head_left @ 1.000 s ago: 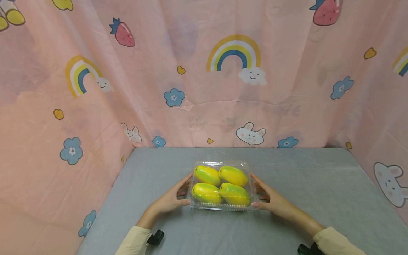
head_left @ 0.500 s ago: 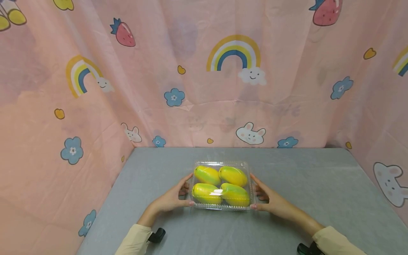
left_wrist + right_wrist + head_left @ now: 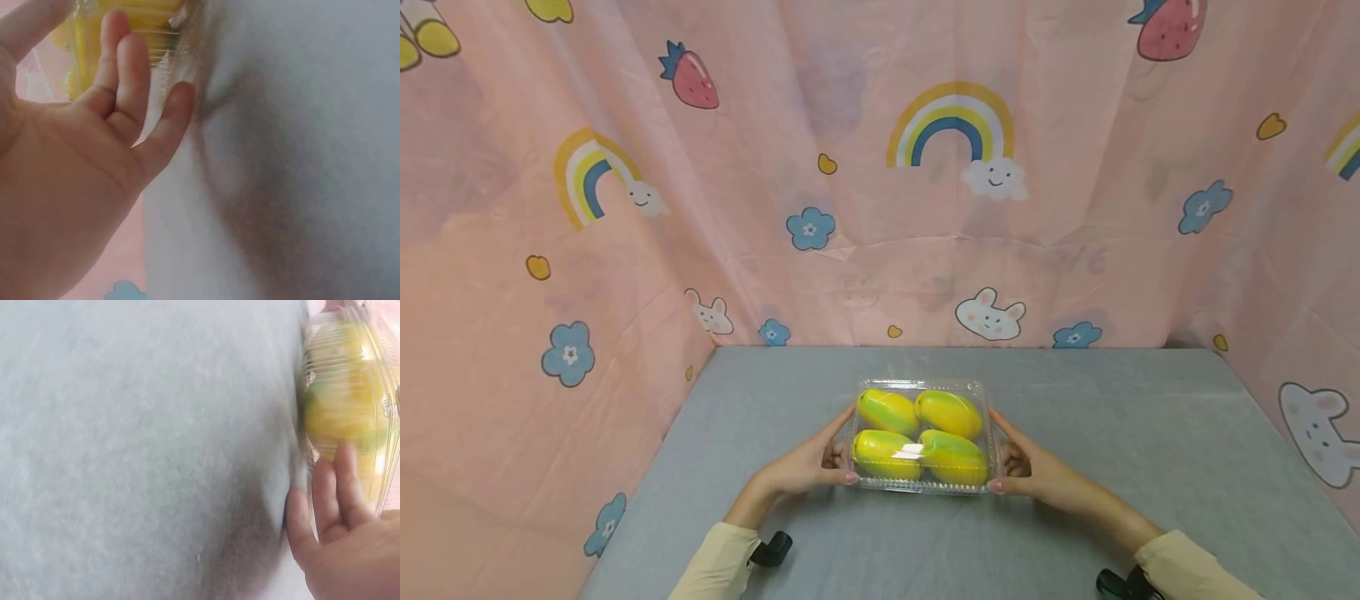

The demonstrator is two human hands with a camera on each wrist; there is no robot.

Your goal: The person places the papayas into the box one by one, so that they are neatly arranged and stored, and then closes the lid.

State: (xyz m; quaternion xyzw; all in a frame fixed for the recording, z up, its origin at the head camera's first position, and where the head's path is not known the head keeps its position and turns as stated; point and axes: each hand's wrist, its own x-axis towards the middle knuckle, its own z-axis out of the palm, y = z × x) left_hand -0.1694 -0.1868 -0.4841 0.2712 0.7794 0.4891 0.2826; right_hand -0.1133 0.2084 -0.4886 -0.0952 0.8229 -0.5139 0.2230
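Note:
A clear plastic clamshell box (image 3: 917, 486) with its lid down sits on the grey table, holding several yellow-green mangoes (image 3: 886, 454) in two rows. My left hand (image 3: 801, 467) grips its left side, thumb at the near corner and index finger farther back along the edge. On the opposite side my right hand (image 3: 1041, 475) holds it the same way. In the left wrist view, the left hand's (image 3: 69, 169) other fingers are bent beside the box wall. The right wrist view shows the right hand's (image 3: 353, 550) fingers near the wall, with a mango (image 3: 344, 409) behind the plastic.
The grey table (image 3: 1112, 417) stretches out on both sides of the box. Behind and beside it hangs a pink curtain (image 3: 865, 192) printed with rainbows, flowers and rabbits. Dark wrist mounts (image 3: 772, 550) sit at both beige sleeves (image 3: 715, 562).
Both thumbs have shifted slightly inward onto the box's near corners. The other fingers have drawn in a little. The box has hardly moved.

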